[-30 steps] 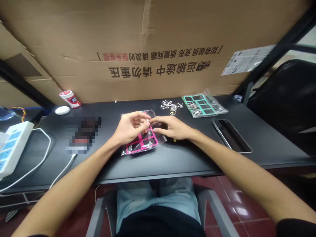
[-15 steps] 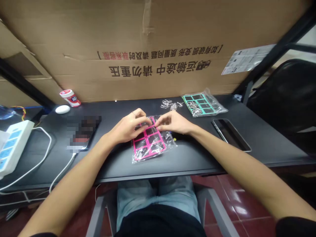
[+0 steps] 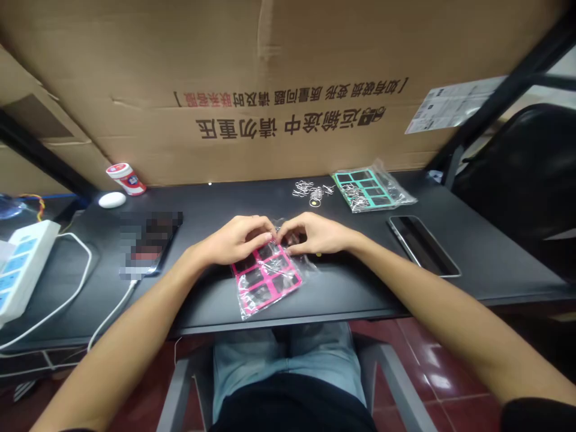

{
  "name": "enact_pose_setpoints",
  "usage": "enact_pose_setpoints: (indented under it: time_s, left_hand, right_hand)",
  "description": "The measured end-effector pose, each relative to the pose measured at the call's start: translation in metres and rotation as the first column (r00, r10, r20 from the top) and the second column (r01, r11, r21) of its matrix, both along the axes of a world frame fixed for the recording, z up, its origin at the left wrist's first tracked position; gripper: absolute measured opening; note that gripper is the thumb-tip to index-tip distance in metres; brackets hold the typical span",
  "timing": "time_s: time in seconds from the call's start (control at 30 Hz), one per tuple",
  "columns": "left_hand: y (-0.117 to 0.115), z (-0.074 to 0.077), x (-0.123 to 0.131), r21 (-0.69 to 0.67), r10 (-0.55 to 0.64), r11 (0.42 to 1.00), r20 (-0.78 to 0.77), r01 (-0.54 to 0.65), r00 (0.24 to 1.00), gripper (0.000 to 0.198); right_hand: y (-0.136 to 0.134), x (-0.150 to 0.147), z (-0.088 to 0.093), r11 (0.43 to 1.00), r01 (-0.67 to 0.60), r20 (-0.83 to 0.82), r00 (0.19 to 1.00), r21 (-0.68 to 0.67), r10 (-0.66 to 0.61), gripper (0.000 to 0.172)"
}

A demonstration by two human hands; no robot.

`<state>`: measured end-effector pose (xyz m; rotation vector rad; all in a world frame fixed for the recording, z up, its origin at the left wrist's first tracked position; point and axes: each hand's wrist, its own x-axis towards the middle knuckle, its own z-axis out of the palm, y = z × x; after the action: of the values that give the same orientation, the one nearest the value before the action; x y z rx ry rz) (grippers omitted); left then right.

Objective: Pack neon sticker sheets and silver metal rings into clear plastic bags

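A pink windowed frame in a clear plastic bag lies slanted near the front edge of the desk. My left hand pinches the top edge of the bag between thumb and fingers. Close beside it, my right hand has its thumb and fingertips closed on the bag's top right part. Their fingertips almost meet, and the gripped edge is partly hidden behind them. A small yellow disc shows just below my right hand. Behind the hands is a loose pile of thin silvery metal loops.
Back right, a bag with teal frames has more metal loops on it. A phone lies at right. At left are a blurred-out device with a white cable, a white oval object, a red-and-white tub and a power strip. Cardboard stands behind.
The pink frame's bag has slid toward the front edge and turned a little. Both hands have come slightly nearer to me, their fingertips closer together at its top edge.
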<state>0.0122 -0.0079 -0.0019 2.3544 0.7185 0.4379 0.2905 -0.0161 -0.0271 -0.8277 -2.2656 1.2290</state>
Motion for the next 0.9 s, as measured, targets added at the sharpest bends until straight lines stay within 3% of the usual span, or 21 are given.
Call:
enact_pose_setpoints:
  time_s: [0.07,0.13,0.2,0.27,0.33,0.43,0.57,0.73,0.9]
  left_hand:
    - [0.002,-0.002,0.001,-0.004,0.025,1.000,-0.032,-0.025,0.999,0.033]
    - [0.005,-0.004,0.001,-0.013,0.058,0.998,-0.045,-0.059,0.997,0.034]
    - [0.007,-0.006,-0.001,-0.040,0.084,0.996,-0.040,-0.086,0.996,0.033]
    - [0.011,-0.008,-0.004,-0.073,0.088,0.993,-0.035,-0.090,0.996,0.029]
    - [0.014,-0.010,-0.006,-0.067,0.070,0.995,-0.032,-0.072,0.997,0.026]
    - [0.017,-0.012,-0.008,0.014,0.042,0.999,-0.022,-0.042,0.999,0.022]
    - [0.019,-0.011,-0.008,0.153,-0.026,0.988,-0.048,0.034,0.998,0.019]
    - [0.018,-0.012,-0.007,0.195,-0.049,0.979,-0.088,0.066,0.995,0.018]
    - [0.015,-0.011,-0.006,0.154,-0.030,0.987,-0.107,0.047,0.994,0.023]
  right_hand:
    - [0.002,0.003,0.001,0.996,0.032,-0.011,0.999,0.087,-0.032,0.030]
    - [0.009,0.011,0.000,0.953,0.172,-0.010,0.985,0.251,-0.175,0.024]
    - [0.021,0.027,-0.004,0.806,0.376,-0.007,0.908,0.458,-0.419,0.018]
    - [0.034,0.047,-0.010,0.627,0.518,-0.001,0.772,0.581,-0.636,0.026]
    - [0.047,0.066,-0.017,0.546,0.574,0.040,0.666,0.611,-0.745,0.042]
    - [0.057,0.081,-0.028,0.591,0.530,0.142,0.660,0.609,-0.738,0.056]
    - [0.060,0.078,-0.034,0.664,0.446,0.237,0.694,0.599,-0.680,0.064]
    - [0.058,0.076,-0.028,0.677,0.539,0.171,0.705,0.502,-0.688,0.051]
    - [0.055,0.077,-0.021,0.688,0.597,0.117,0.714,0.412,-0.690,0.023]
